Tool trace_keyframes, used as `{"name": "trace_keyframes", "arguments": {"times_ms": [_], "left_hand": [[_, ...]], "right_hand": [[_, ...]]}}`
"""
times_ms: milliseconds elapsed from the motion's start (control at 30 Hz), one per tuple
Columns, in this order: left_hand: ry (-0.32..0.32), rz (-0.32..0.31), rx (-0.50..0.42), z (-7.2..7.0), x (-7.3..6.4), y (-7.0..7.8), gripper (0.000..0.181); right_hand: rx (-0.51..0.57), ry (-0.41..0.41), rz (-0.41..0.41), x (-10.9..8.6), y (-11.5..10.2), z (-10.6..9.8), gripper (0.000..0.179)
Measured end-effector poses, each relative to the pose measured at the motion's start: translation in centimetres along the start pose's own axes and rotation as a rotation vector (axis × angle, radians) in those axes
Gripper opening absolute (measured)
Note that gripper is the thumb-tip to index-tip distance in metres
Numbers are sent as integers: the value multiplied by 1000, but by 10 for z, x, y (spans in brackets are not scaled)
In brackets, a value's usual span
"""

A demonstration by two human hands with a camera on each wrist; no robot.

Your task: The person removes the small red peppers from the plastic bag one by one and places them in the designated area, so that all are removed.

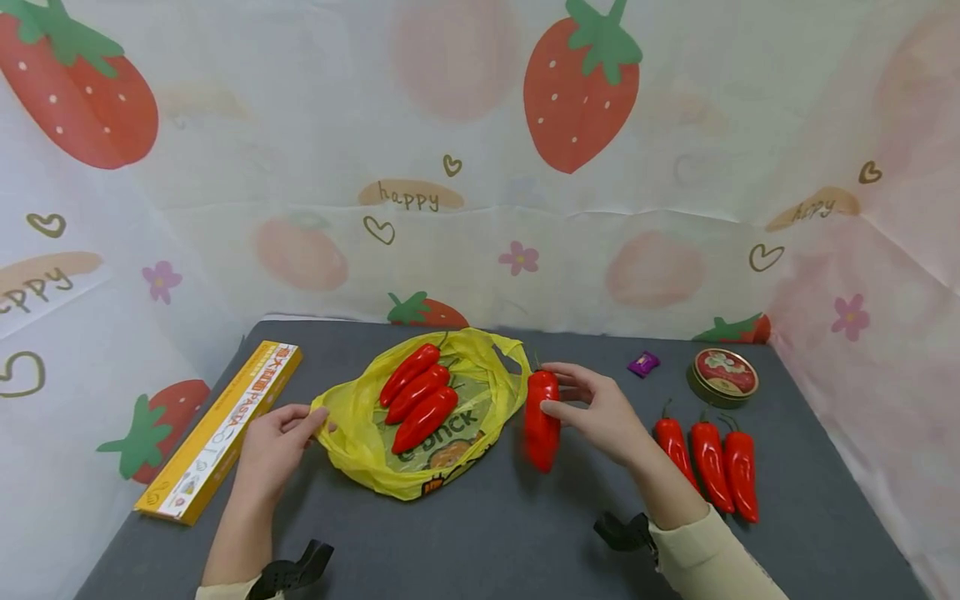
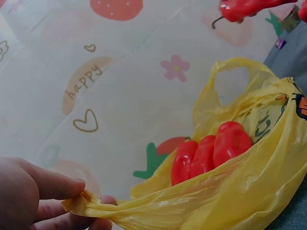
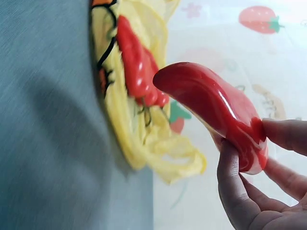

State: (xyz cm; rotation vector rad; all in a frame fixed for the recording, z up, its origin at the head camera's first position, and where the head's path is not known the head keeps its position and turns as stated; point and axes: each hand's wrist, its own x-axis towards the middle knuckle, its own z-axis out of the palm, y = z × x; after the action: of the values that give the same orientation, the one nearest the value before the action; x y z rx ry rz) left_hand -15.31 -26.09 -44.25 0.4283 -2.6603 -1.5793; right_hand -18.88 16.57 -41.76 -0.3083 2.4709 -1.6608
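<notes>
A yellow plastic bag [image 1: 350, 454] lies spread open on the dark tabletop, with three red chili peppers [image 1: 422, 395] side by side in it. At its left edge my left hand [image 1: 279, 437] pinches the bag's rim between thumb and fingers; the left wrist view shows the gathered plastic [image 2: 84, 203] there. My right hand [image 1: 596, 408] grips another red chili pepper [image 3: 216, 108] near its stem end, held up just right of the bag, its tip pointing down in the head view. Three more red chili peppers [image 1: 707, 467] lie in a row beyond my right forearm.
A long yellow pasta box [image 1: 225, 425] lies at the left edge of the table. Toward the back right are a small purple wrapped candy [image 1: 643, 364] and a round tin [image 1: 723, 377] with a red lid. A strawberry-printed cloth [image 1: 480, 125] hangs around the table.
</notes>
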Motion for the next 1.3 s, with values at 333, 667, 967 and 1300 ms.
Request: {"name": "trace_keyframes", "arguments": {"times_ms": [333, 667, 967, 1300], "left_hand": [[-7, -9, -9, 0, -2, 3, 47], [-11, -10, -14, 1, 0, 3, 49], [-15, -16, -8, 1, -2, 2, 50], [-12, -10, -10, 1, -1, 0, 49]], "right_hand": [[-56, 25, 21, -29, 38, -37, 55], [-286, 120, 77, -53, 73, -76, 58], [-405, 98, 104, -62, 82, -92, 59], [-613, 122, 18, -57, 83, -91, 54]]}}
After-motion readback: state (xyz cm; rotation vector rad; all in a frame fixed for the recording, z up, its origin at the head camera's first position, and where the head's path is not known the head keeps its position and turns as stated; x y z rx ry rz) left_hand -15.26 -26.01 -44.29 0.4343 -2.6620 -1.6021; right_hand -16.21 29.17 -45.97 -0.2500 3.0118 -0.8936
